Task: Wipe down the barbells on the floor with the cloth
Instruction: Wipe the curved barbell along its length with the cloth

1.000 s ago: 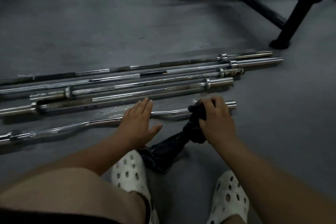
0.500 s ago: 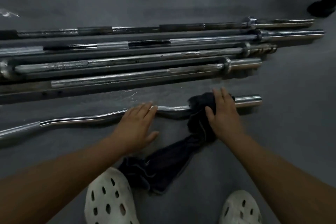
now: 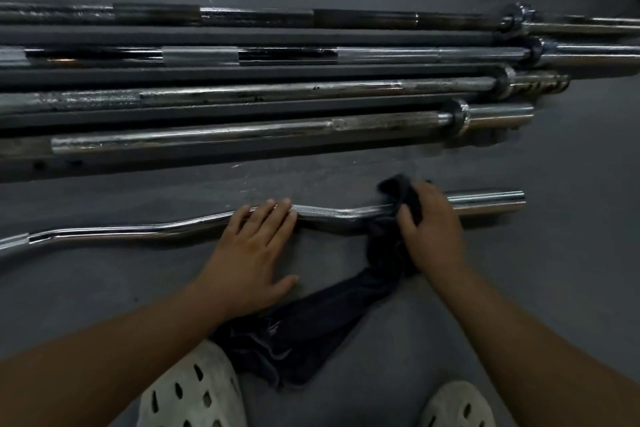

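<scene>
Wiping curved bar, lower centre of frame, nearest of those lying on the floor. Gripping dark cloth around it with right hand, fingers curled tight, just left of the thick sleeve end; bunched that way presumably for contact all round the metal. Pressing left hand flat on the knurled bend, fingers straight, holding nothing; likely to stop rolling. Trailing loose cloth tail toward white shoe at bottom. Leaving four straight bars across upper frame, well apart from both hands.

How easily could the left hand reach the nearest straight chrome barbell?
Probably yes: the left hand rests flat on the curved chrome bar, and only bare grey floor lies between it and that straight chrome barbell.
</scene>
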A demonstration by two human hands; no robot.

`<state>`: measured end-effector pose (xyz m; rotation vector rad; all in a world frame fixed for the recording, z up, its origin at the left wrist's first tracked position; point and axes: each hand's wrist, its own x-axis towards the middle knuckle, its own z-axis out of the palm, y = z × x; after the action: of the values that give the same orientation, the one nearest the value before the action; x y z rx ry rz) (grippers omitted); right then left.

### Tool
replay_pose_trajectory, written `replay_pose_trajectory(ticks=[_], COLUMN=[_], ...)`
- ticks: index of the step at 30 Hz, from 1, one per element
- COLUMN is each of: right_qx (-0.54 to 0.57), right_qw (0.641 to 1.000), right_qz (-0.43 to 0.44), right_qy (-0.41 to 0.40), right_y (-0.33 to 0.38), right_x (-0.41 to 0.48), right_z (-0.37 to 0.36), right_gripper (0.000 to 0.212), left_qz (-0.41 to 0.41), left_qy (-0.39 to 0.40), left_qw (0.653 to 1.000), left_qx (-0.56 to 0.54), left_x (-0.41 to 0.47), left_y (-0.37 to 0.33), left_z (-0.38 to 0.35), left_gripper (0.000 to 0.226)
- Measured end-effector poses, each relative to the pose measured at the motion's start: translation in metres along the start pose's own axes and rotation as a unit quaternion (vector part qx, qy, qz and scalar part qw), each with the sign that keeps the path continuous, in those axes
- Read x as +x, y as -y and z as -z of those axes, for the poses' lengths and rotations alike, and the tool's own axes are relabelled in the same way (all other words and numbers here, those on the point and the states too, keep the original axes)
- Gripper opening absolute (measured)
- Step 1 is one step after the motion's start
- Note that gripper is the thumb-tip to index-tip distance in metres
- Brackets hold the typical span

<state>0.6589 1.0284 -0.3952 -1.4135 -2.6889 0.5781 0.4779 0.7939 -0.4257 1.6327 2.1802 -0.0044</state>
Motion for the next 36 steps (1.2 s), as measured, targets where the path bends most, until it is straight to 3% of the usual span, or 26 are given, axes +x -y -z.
replay_pose_trajectory(ticks=[2, 3, 5, 8, 11, 13, 15, 18, 22, 25, 27, 30, 33, 36], right_qx=[0.029, 0.041, 0.05, 0.018, -0.021, 0.016, 0.058, 0.081, 0.056, 0.059, 0.092, 0.138, 0.02, -0.031], right_qw=[0.997, 0.998, 0.995, 0.973, 0.997, 0.999, 0.998, 0.992, 0.989, 0.997, 0.981, 0.97, 0.996, 0.992], right_qz=[-0.058, -0.05, 0.062, 0.173, 0.02, -0.036, -0.034, 0.037, 0.092, -0.049, -0.156, -0.19, -0.084, 0.085], right_qy=[-0.048, -0.03, 0.061, 0.15, 0.073, 0.017, 0.02, 0.089, 0.098, 0.007, -0.064, -0.07, -0.031, 0.09], right_y=[0.031, 0.059, 0.099, 0.07, 0.019, 0.038, 0.091, 0.148, 0.107, 0.047, 0.025, 0.059, 0.092, 0.049], right_x=[-0.012, -0.021, -0.04, -0.025, -0.01, -0.02, -0.038, -0.056, -0.029, -0.002, 0.005, -0.009, -0.037, -0.022], right_z=[-0.028, -0.042, -0.053, -0.029, -0.01, -0.027, -0.051, -0.067, -0.046, -0.015, -0.003, -0.032, -0.053, -0.023], right_gripper=[0.052, 0.051, 0.047, 0.053, 0.055, 0.048, 0.041, 0.055, 0.051, 0.05, 0.048, 0.057, 0.04, 0.038], left_qz=[0.003, -0.001, -0.008, -0.015, 0.009, 0.027, 0.024, 0.002, 0.005, 0.01, 0.01, 0.016, 0.011, 0.011], left_qy=[-0.002, -0.004, 0.0, 0.006, 0.002, 0.01, 0.014, -0.003, 0.006, -0.003, -0.005, -0.01, -0.005, 0.008], left_qw=[1.0, 1.0, 1.0, 1.0, 1.0, 0.999, 0.999, 1.0, 1.0, 1.0, 1.0, 1.0, 1.0, 1.0], left_qx=[0.001, 0.004, 0.006, -0.001, 0.0, 0.024, 0.032, -0.005, -0.008, -0.009, -0.013, -0.015, -0.016, -0.019], left_x=[0.001, 0.001, 0.0, 0.0, -0.005, -0.011, -0.013, -0.011, -0.012, -0.014, -0.013, -0.012, -0.012, -0.013], left_y=[-0.002, -0.001, 0.002, 0.008, 0.02, 0.026, 0.027, 0.029, 0.033, 0.033, 0.033, 0.032, 0.033, 0.034], left_z=[-0.002, -0.002, 0.002, 0.01, 0.009, 0.005, 0.005, 0.01, 0.01, 0.006, 0.004, 0.003, 0.003, 0.005], left_gripper=[0.102, 0.102, 0.1, 0.095, 0.094, 0.098, 0.098, 0.087, 0.096, 0.099, 0.099, 0.099, 0.1, 0.101])
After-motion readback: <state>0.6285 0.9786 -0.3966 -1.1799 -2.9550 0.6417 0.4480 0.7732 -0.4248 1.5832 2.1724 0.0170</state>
